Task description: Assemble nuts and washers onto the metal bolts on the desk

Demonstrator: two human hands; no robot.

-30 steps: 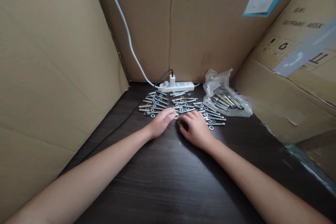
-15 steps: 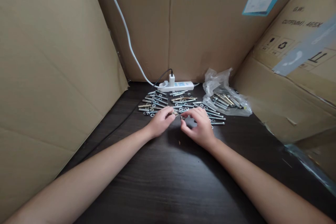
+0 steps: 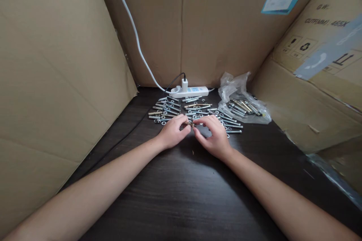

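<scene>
My left hand (image 3: pixel 172 132) is closed around a bolt (image 3: pixel 189 123), whose end pokes out to the right between thumb and fingers. Most of the bolt is hidden inside that hand. At its tip, my right hand (image 3: pixel 214 135) pinches a small metal nut (image 3: pixel 194 125) between thumb and forefinger. Nut and bolt end meet, or nearly so; whether the nut sits on the thread I cannot tell. Just beyond both hands lie several loose bolts (image 3: pixel 169 112) with washers and nuts (image 3: pixel 163 123) scattered among them.
A clear plastic bag (image 3: pixel 234 83) with more bolts (image 3: pixel 245 107) lies at the back right. Behind the loose hardware is a white power strip (image 3: pixel 195 91) with a plugged-in charger (image 3: pixel 184 85). A black cable (image 3: pixel 124 139) crosses the dark table (image 3: pixel 181 196) at left. Cardboard walls (image 3: pixel 158 26) surround it.
My right hand has moved slightly left, bringing the nut up to the bolt's end. The gap between nut and bolt has closed. My left hand has hardly moved.
</scene>
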